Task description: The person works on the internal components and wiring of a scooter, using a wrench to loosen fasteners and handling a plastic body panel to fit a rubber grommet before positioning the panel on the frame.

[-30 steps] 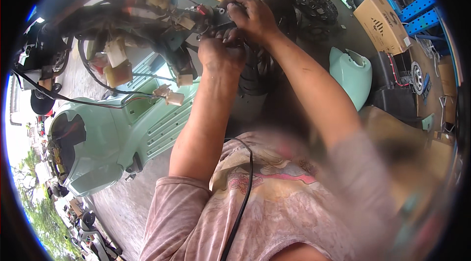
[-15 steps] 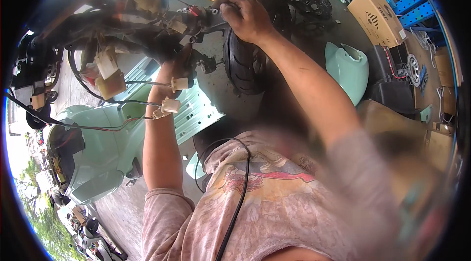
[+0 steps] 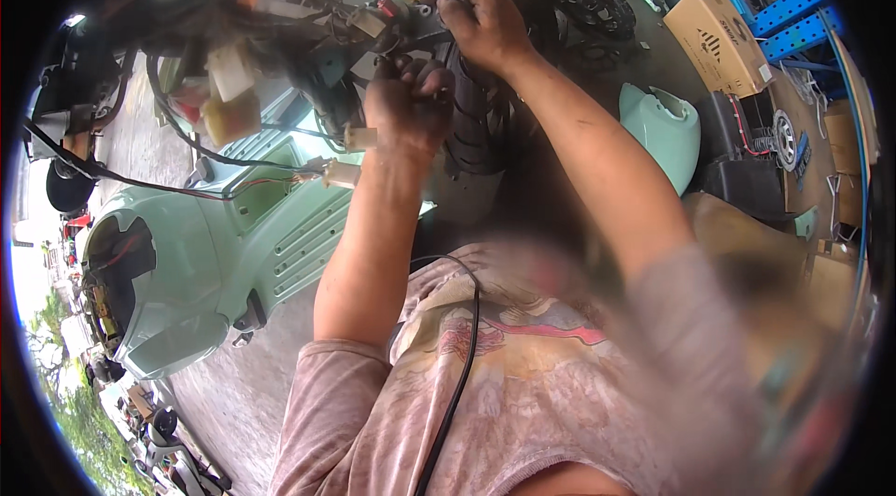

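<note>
My right hand (image 3: 490, 29) is closed against a dark metal part of a stripped scooter frame (image 3: 112, 6), above the black tyre (image 3: 478, 137). Just below and left of it, my left hand (image 3: 411, 104) has its fingers curled up under the same joint, near a small red piece (image 3: 386, 6). What either hand grips is too small and dark to make out. Beside my left wrist dangle pale plastic wire connectors (image 3: 342, 174) on a thin wiring loom (image 3: 140, 186). A larger cream connector (image 3: 231, 71) hangs further left.
A mint-green scooter body (image 3: 177, 253) lies at left on the concrete floor (image 3: 224, 421). Toward the right are a brake disc (image 3: 597, 15), a mint-green panel (image 3: 658, 137), a cardboard box (image 3: 717, 41), a black case (image 3: 737, 165) and blue shelving (image 3: 793, 11). A black cable (image 3: 476, 309) hangs before my shirt.
My left hand has come up and right from behind the hanging connectors to beside my right hand, its fingers now showing. My right hand has shifted slightly right and stays closed.
</note>
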{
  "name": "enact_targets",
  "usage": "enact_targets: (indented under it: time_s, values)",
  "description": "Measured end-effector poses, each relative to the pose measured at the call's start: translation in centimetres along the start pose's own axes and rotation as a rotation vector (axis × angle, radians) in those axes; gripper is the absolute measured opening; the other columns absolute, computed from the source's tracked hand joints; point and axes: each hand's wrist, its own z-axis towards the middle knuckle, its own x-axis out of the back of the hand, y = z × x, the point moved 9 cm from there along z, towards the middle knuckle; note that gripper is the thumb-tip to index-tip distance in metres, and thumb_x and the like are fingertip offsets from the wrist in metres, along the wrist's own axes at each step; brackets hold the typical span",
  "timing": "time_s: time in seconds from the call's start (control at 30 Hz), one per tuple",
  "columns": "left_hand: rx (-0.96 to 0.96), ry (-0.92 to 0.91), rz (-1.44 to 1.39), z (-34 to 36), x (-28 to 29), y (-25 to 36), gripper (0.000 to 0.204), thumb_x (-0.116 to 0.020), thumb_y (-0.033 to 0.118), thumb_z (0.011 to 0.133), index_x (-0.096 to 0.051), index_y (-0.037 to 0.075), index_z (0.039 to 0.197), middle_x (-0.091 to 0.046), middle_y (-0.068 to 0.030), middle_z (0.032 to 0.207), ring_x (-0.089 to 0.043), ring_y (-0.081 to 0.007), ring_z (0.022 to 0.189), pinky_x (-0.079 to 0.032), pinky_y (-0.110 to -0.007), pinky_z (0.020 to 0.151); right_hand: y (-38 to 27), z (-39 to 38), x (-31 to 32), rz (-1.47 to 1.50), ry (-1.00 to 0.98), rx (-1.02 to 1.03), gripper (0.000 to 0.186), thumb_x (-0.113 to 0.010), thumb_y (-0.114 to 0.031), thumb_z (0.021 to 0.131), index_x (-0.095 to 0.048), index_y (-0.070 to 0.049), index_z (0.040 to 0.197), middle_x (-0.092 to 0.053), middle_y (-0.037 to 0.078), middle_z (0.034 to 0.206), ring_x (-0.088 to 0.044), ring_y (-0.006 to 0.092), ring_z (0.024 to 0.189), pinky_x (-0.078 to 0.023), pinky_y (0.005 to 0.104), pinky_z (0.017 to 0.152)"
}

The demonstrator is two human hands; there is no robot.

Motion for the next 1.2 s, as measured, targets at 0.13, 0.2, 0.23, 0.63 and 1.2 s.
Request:
enact_targets:
  time_s: [0.13, 0.2, 0.23, 0.63, 1.2]
  values:
    - [0.292, -0.262, 0.526, -2.5, 2.8, 2.8, 0.036, -0.032, 0.036, 0.099, -0.044, 0.012, 0.075, -0.033, 0.0036, 0.056, -0.031, -0.0121, 0.045, -0.025, -0.027, 0.043, -0.6, -0.4, 0.4, -0.002, 0.022, 0.033, 0.019, -0.051, -0.023, 0.084, -0.065, -0.011, 0.087, -0.066, 0.007, 0.084, -0.064, 0.0283, 0.083, -0.05, 0.0376, 0.074]
    - [0.12, -0.01, 0.84, -1.1, 4.7, 6.0, 0.029, -0.038, 0.032, 0.098, -0.05, 0.01, 0.084, -0.04, 0.0017, 0.059, -0.038, -0.0134, 0.048, -0.03, -0.029, 0.044, -0.3, -0.1, 0.4, -0.003, 0.02, 0.028, 0.019, -0.051, -0.023, 0.084, -0.065, -0.011, 0.087, -0.066, 0.008, 0.084, -0.064, 0.0287, 0.083, -0.05, 0.0379, 0.074]
    - [0.032, 0.123, 0.992, -0.8, 5.5, 7.9, 0.026, -0.041, 0.03, 0.097, -0.052, 0.009, 0.088, -0.044, 0.0007, 0.06, -0.042, -0.0141, 0.049, -0.032, -0.029, 0.044, -0.2, 0.0, 0.3, 0.001, 0.015, 0.034, 0.019, -0.051, -0.023, 0.084, -0.065, -0.011, 0.087, -0.066, 0.008, 0.084, -0.064, 0.0287, 0.083, -0.05, 0.0379, 0.074]
    - [0.049, -0.143, 1.501, 0.4, 2.4, 8.1, 0.046, -0.042, 0.044, 0.097, -0.048, 0.009, 0.068, -0.035, 0.0015, 0.045, -0.035, -0.0116, 0.038, -0.027, -0.025, 0.039, -0.4, -0.3, 0.3, 0.017, 0.004, 0.015, 0.021, -0.051, -0.026, 0.083, -0.065, -0.011, 0.086, -0.066, 0.008, 0.085, -0.064, 0.0287, 0.083, -0.05, 0.0382, 0.075]
    - [-0.169, -0.1, 1.705, 1.8, 3.9, 11.2, 0.024, -0.042, 0.015, 0.097, -0.038, 0.006, 0.119, -0.04, 0.0008, 0.054, -0.037, -0.0083, 0.041, -0.03, -0.023, 0.036, -0.6, -0.3, 0.2, 0.014, 0.024, 0.044, 0.023, -0.05, -0.026, 0.084, -0.065, -0.009, 0.09, -0.065, 0.009, 0.083, -0.064, 0.0268, 0.08, -0.05, 0.0365, 0.072]
